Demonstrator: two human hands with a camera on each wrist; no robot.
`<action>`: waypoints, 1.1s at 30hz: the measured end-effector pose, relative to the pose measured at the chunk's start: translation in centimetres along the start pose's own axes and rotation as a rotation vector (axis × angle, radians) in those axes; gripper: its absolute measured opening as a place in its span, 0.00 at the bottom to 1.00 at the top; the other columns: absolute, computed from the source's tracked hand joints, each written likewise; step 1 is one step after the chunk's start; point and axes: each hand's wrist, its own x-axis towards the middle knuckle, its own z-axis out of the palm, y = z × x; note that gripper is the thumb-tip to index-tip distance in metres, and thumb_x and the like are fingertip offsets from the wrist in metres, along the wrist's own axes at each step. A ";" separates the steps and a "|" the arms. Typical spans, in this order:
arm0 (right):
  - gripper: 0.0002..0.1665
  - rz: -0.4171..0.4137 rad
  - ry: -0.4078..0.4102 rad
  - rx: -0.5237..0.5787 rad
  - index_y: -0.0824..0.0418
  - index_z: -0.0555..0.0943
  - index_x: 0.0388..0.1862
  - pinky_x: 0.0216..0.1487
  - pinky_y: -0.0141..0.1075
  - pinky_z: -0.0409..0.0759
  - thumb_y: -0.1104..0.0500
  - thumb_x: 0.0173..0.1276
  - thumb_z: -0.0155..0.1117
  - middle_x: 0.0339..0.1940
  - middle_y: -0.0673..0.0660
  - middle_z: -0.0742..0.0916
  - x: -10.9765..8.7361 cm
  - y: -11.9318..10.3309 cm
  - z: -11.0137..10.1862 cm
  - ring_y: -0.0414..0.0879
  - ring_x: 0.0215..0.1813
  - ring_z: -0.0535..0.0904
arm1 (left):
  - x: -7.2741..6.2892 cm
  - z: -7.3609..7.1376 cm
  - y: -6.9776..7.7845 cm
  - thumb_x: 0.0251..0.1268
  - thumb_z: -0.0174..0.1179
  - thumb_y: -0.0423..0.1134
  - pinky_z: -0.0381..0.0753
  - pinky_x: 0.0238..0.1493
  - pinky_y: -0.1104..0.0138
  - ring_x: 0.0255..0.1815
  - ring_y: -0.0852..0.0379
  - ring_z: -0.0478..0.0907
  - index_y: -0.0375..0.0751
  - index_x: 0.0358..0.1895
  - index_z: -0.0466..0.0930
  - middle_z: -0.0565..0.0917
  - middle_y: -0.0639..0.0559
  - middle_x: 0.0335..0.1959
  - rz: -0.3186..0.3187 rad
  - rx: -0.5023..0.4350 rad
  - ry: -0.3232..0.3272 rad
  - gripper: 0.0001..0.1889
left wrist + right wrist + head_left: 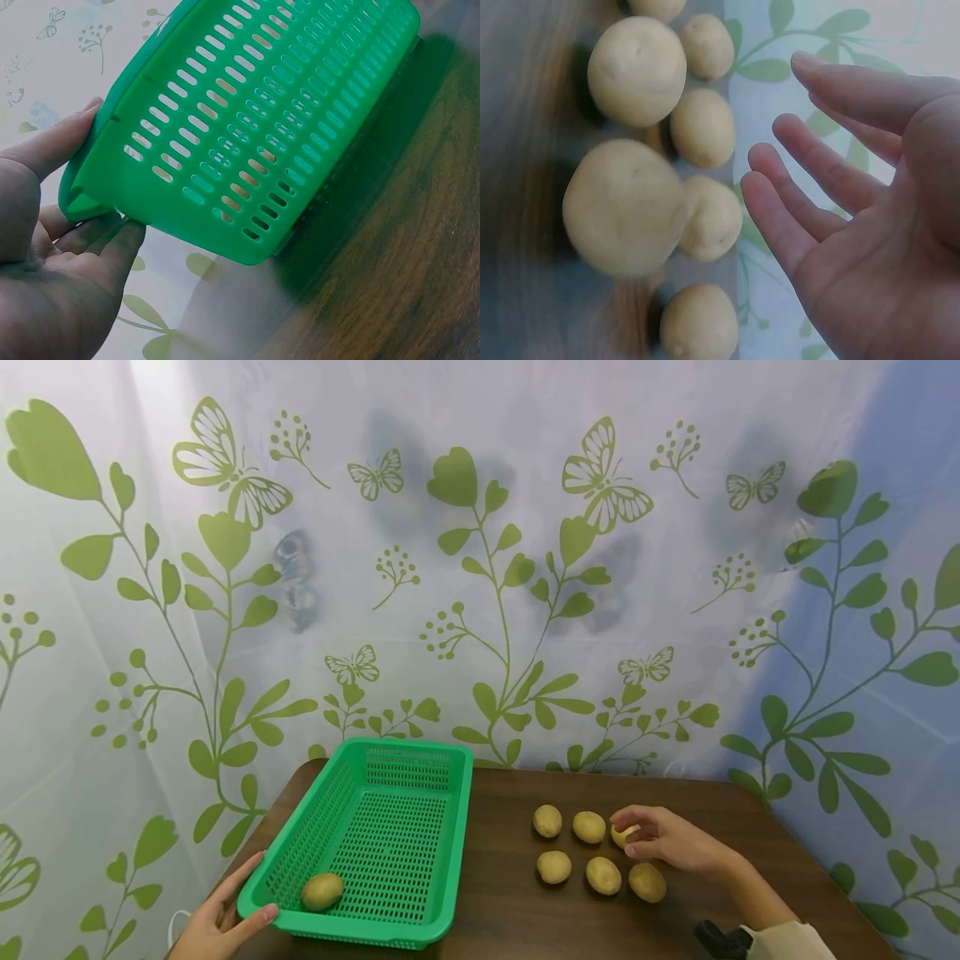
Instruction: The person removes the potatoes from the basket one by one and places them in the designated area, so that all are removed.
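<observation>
My left hand (223, 917) grips the near left corner of a green plastic basket (450, 881), thumb over the rim and fingers underneath. In the left wrist view, that hand (71, 255) holds the rim beside the slotted wall of the basket (225, 135). One potato (322, 892) lies inside, at the near left. On the right, my right hand (667, 837) hovers over several potatoes (603, 876) set in two rows, partly hiding one potato (619, 837) in the far row. In the right wrist view, the hand (855, 195) has its fingers spread with nothing between them, near the potatoes (626, 206).
The brown wooden table (502, 818) stands against a curtain (525, 568) printed with green leaves and butterflies. A black strap (722, 939) shows at my right wrist, by a light sleeve (791, 942). A white cable (174, 922) hangs at the table's left.
</observation>
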 end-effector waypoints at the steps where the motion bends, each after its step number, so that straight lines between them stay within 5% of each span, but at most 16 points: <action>1: 0.28 -0.003 -0.007 -0.007 0.73 0.70 0.71 0.52 0.44 0.85 0.59 0.80 0.63 0.67 0.77 0.72 0.2 -0.2 0.0 0.74 0.63 0.73 | 0.0 0.0 0.0 0.76 0.61 0.31 0.86 0.50 0.62 0.52 0.72 0.78 0.33 0.84 0.41 0.65 0.65 0.63 -0.004 0.003 0.001 0.44; 6: 0.29 -0.044 -0.034 -0.074 0.73 0.70 0.71 0.52 0.43 0.84 0.59 0.80 0.63 0.67 0.77 0.72 1.0 -0.7 0.5 0.74 0.62 0.74 | 0.0 0.0 0.2 0.76 0.60 0.31 0.86 0.50 0.62 0.52 0.72 0.79 0.34 0.84 0.42 0.62 0.56 0.65 -0.013 0.018 0.001 0.43; 16: 0.26 -0.066 -0.057 -0.127 0.68 0.73 0.70 0.53 0.40 0.83 0.58 0.79 0.64 0.64 0.70 0.77 2.5 -2.2 1.5 0.67 0.59 0.77 | 0.0 0.0 0.0 0.76 0.60 0.29 0.87 0.48 0.62 0.52 0.69 0.80 0.32 0.83 0.43 0.66 0.60 0.62 0.018 0.002 0.008 0.43; 23: 0.22 -0.042 -0.073 -0.136 0.61 0.76 0.68 0.57 0.49 0.82 0.60 0.79 0.63 0.63 0.61 0.79 3.7 -3.8 2.2 0.69 0.62 0.76 | 0.0 0.2 0.0 0.76 0.61 0.31 0.86 0.50 0.62 0.52 0.73 0.78 0.34 0.84 0.42 0.63 0.61 0.64 -0.007 0.011 0.001 0.44; 33: 0.26 -0.093 -0.099 -0.205 0.59 0.73 0.71 0.58 0.52 0.81 0.60 0.78 0.66 0.61 0.63 0.81 6.5 -5.7 3.2 0.65 0.61 0.78 | 0.0 -0.1 0.1 0.78 0.59 0.31 0.85 0.51 0.63 0.52 0.75 0.77 0.35 0.85 0.41 0.60 0.54 0.68 -0.021 0.024 -0.008 0.43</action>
